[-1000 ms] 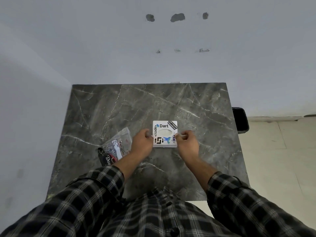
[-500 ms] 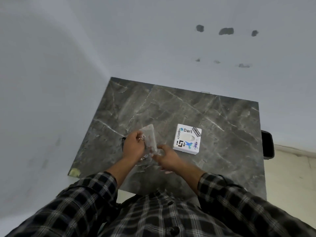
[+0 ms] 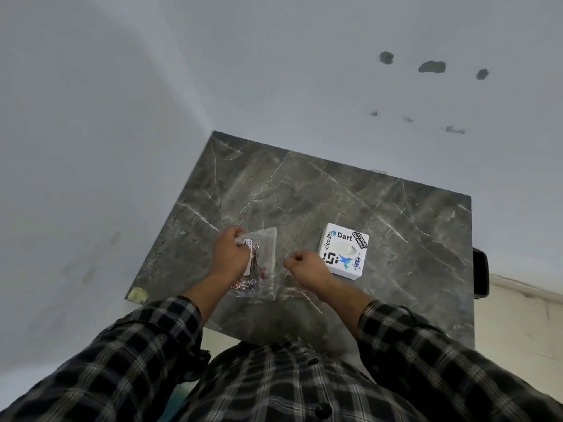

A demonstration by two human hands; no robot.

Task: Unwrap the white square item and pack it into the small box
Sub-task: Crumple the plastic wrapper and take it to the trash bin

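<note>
A clear plastic bag (image 3: 262, 263) with a white printed label and small reddish pieces inside lies on the dark marble table (image 3: 304, 202), left of centre. My left hand (image 3: 230, 254) grips the bag's left side near its top. My right hand (image 3: 307, 264) is curled into a fist just right of the bag's edge; I cannot tell whether it pinches any plastic. A small white square box (image 3: 342, 251) covered with stickers, one reading "Dart", sits flat on the table right beside my right hand.
Walls close in the table at the back and left. A black object (image 3: 480, 274) stands by the table's right edge, over pale floor. A yellowish patch (image 3: 137, 294) marks the near left corner. My checked sleeves cover the table's front edge.
Both hands left the sticker box and went left to the plastic bag. My left hand took hold of it and turned it flatter; my right hand has drawn slightly away from it. My view swung left.
</note>
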